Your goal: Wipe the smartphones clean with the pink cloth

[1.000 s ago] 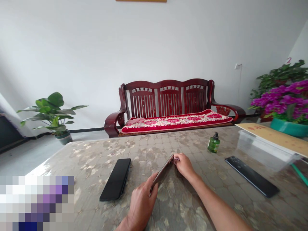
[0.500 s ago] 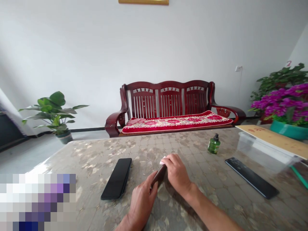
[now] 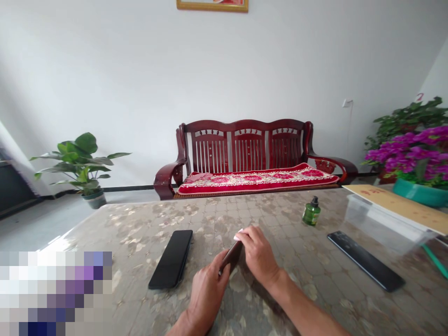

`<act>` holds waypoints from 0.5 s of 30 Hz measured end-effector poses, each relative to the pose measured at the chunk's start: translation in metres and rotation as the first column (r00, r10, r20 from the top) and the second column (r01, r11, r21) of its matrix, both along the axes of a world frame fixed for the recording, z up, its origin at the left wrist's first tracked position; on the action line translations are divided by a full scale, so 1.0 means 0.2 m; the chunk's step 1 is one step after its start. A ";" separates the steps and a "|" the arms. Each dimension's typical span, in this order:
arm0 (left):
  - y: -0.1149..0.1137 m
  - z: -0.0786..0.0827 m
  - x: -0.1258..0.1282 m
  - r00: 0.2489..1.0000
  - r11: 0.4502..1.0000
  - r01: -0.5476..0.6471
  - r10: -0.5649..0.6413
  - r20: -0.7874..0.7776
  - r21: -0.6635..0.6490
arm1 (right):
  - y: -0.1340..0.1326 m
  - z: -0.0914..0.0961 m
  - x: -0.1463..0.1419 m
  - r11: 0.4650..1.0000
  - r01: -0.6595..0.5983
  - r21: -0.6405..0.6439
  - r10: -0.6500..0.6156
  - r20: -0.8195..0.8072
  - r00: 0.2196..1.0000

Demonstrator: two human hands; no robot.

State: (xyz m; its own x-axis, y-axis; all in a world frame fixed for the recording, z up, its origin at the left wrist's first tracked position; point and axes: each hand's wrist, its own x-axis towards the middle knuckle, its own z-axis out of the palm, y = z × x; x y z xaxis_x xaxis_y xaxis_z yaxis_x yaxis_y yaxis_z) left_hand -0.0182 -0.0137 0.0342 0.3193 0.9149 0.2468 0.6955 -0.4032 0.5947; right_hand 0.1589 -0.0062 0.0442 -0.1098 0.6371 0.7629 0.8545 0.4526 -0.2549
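Note:
Held up on edge above the table is a thin, dark-brown, flat object (image 3: 232,256), phone-like in shape, seen nearly side-on. My left hand (image 3: 209,287) is closed around its near end, thumb on one side and fingers on the other. At the far top corner, my right hand (image 3: 259,254) pinches a small white tissue-like piece (image 3: 238,234) against the edge. Most of that white piece is hidden in the fingers. A black phone (image 3: 171,259) lies face up to the left of my left hand.
The table (image 3: 133,233) has a patterned, glossy cover. On the right are a green pump bottle (image 3: 311,212), another dark phone (image 3: 366,260), a clear plastic box (image 3: 381,224) with a tan board (image 3: 395,203) on top, and purple flowers (image 3: 409,149). Behind stands a wooden bench (image 3: 248,149).
The view has tilted up slightly, showing more of the picture frame. Both hands keep their grip and have barely moved.

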 end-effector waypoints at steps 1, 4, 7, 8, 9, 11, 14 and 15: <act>0.00 0.00 0.00 1.000 1.000 0.002 -0.002 0.001 0.004 | -0.02 0.00 -0.03 0.999 -0.047 0.007 0.046 0.015 0.999; 0.00 0.00 0.00 1.000 1.000 -0.003 0.003 -0.005 0.008 | -0.05 0.00 -0.07 0.993 -0.118 -0.009 0.118 0.032 0.992; 0.00 0.00 0.00 0.999 0.999 -0.024 0.023 -0.032 -0.031 | -0.01 0.00 -0.02 0.996 -0.055 -0.069 0.049 -0.085 0.995; -0.01 -0.01 0.01 0.999 0.998 -0.028 0.025 -0.047 -0.052 | 0.01 0.00 0.00 0.995 -0.040 -0.090 0.026 -0.157 0.987; -0.01 -0.01 0.01 0.998 0.997 -0.025 0.020 -0.059 -0.074 | 0.03 0.00 0.03 0.993 -0.041 -0.108 0.014 -0.240 0.971; -0.02 -0.04 0.02 0.998 0.995 0.003 -0.009 -0.061 -0.097 | 0.06 -0.01 0.08 0.988 -0.073 -0.135 0.007 -0.431 0.902; -0.02 -0.09 0.03 0.995 0.995 0.101 -0.101 -0.023 -0.006 | 0.10 -0.03 0.13 0.970 -0.149 -0.192 -0.040 -0.732 0.680; -0.02 -0.10 0.03 0.990 0.988 0.143 -0.142 -0.019 0.060 | 0.10 -0.04 0.14 0.960 -0.184 -0.213 -0.069 -0.812 0.580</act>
State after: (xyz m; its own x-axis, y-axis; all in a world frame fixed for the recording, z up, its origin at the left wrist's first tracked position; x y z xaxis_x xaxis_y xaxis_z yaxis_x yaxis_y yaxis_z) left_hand -0.0131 -0.0179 0.0134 0.4496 0.8431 0.2950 0.6365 -0.5341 0.5564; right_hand 0.1868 0.0146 0.0371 0.4247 0.8270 0.3683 0.2096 0.3059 -0.9287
